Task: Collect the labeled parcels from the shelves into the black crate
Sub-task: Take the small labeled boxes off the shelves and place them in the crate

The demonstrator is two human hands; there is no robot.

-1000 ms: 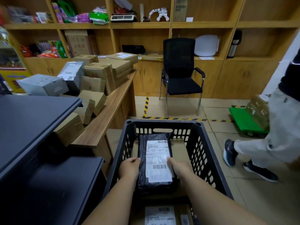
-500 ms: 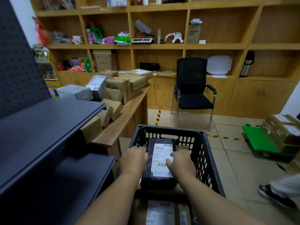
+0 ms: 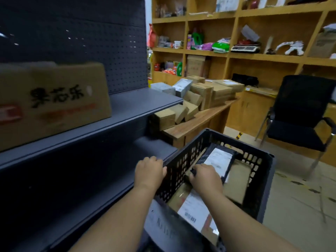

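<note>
The black crate (image 3: 261, 180) sits low in the middle of the view. Inside it lies a black bag parcel with a white label (image 3: 221, 160). My right hand (image 3: 205, 177) is inside the crate, its fingers curled round that parcel's near corner. My left hand (image 3: 150, 170) is at the crate's left rim, fingers curled and thumb on the rim. Also inside are a brown parcel (image 3: 236, 179) on the right and a labeled cardboard parcel (image 3: 194, 210) at the near end. A large printed cardboard box (image 3: 54, 99) stands on the dark grey shelf (image 3: 138, 106) to the left.
A lower grey shelf (image 3: 156, 146) runs beside the crate. A wooden table (image 3: 200, 119) behind it holds several cardboard boxes (image 3: 214, 93). A black chair (image 3: 301, 115) stands to the right, and wooden wall shelving (image 3: 263, 55) fills the back.
My view has swung left towards the grey shelves. My left hand left the black parcel for the crate's left rim. My right hand stays on the parcel.
</note>
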